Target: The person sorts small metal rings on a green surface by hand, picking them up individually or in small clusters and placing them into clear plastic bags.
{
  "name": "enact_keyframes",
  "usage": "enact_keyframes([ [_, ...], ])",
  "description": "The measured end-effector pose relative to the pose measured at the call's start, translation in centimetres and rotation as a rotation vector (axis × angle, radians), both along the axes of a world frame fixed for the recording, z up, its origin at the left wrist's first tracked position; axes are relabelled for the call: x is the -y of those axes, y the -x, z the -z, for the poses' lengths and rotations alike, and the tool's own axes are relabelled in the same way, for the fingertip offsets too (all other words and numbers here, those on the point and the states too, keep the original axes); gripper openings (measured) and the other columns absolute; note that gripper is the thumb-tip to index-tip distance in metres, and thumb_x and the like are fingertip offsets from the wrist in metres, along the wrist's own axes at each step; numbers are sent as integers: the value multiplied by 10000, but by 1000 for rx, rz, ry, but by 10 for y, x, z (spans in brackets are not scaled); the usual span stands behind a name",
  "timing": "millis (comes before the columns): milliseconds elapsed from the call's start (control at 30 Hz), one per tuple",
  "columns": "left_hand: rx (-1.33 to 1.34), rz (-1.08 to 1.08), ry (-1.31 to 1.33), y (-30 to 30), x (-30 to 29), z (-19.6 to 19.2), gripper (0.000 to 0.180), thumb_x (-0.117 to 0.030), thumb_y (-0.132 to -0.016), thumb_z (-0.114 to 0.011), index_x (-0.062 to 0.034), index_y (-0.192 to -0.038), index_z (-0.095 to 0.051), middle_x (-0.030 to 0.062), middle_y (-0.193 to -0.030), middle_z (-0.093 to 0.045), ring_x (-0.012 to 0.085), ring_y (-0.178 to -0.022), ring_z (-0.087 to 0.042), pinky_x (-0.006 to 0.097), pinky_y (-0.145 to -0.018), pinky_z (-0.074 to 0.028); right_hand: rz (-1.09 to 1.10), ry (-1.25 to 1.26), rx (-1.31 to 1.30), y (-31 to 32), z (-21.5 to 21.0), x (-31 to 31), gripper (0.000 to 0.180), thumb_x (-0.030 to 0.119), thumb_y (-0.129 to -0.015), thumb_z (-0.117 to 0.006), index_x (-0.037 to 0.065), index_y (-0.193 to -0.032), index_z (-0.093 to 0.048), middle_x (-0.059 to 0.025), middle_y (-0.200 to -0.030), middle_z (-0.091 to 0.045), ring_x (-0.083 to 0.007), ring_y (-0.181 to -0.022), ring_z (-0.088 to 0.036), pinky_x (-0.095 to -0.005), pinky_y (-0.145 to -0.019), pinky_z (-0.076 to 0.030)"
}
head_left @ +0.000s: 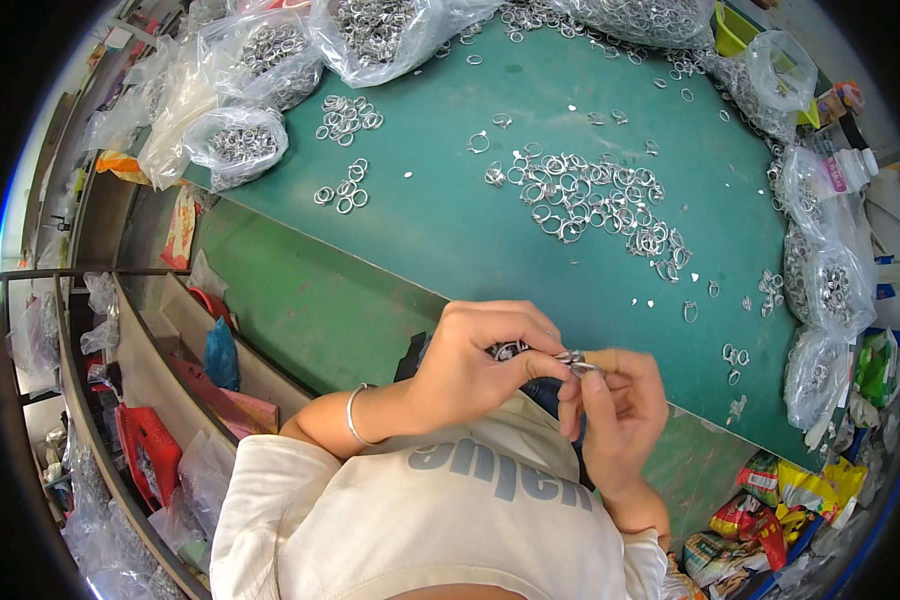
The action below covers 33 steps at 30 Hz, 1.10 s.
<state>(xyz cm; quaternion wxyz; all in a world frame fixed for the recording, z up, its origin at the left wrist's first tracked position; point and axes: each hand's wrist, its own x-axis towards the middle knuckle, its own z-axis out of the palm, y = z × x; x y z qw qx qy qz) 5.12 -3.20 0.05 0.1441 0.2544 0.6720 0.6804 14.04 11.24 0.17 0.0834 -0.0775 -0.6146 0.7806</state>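
Note:
My left hand (475, 350) is closed around several silver rings (508, 350), which show between its curled fingers. Thumb and forefinger of my right hand (622, 405) pinch a silver ring (582, 366), right at the left hand's fingertips. Both hands meet in front of my body, by the near edge of the green table (440, 230). Beyond them a loose heap of silver rings (595, 195) is spread on the tabletop. Two smaller clusters of rings (348, 118) lie farther left. Fine details of the pinched ring are too small to make out.
Clear plastic bags full of rings (240, 145) line the table's far left, and more ring bags (830, 285) crowd its right edge. Shelving with a red basket (150, 455) stands at my left. Colourful packets (760, 520) are piled at the lower right.

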Motion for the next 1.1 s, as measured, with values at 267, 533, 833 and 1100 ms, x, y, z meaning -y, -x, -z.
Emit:
enact_keyframes([
  [267,369,108,-23,5,2,3,65,33,-750,-717,32,-788,-664,102,-779,-666,158,-685,-624,269,-621,-488,22,-146,-94,-1,10,2,142,-58,-910,-496,-51,-1051,-490,-126,-820,-641,-79,-556,-540,-208,-490,-436],
  [533,203,-79,-19,-5,-7,11,38,17,-789,-685,44,-794,-658,78,-785,-663,98,-712,-583,247,-650,-474,-44,431,133,8,6,-4,111,-53,-903,-519,-38,-1007,-482,-136,-829,-642,-109,-549,-567,-198,-472,-431],
  [833,407,-36,-118,8,-20,27,43,12,-812,-669,52,-807,-652,60,-794,-667,112,-663,-577,248,-608,-475,116,-783,-269,20,26,-11,67,-64,-876,-551,-60,-930,-512,-177,-925,-661,-169,-627,-648,-241,-544,-516],
  [1100,-94,-146,-60,19,-38,32,65,29,-767,-694,35,-819,-656,77,-779,-654,124,-641,-575,241,-546,-456,-139,556,395,41,-5,-40,100,81,-945,-507,-17,-928,-501,-136,-807,-598,-180,-526,-608,-228,-331,-433],
])
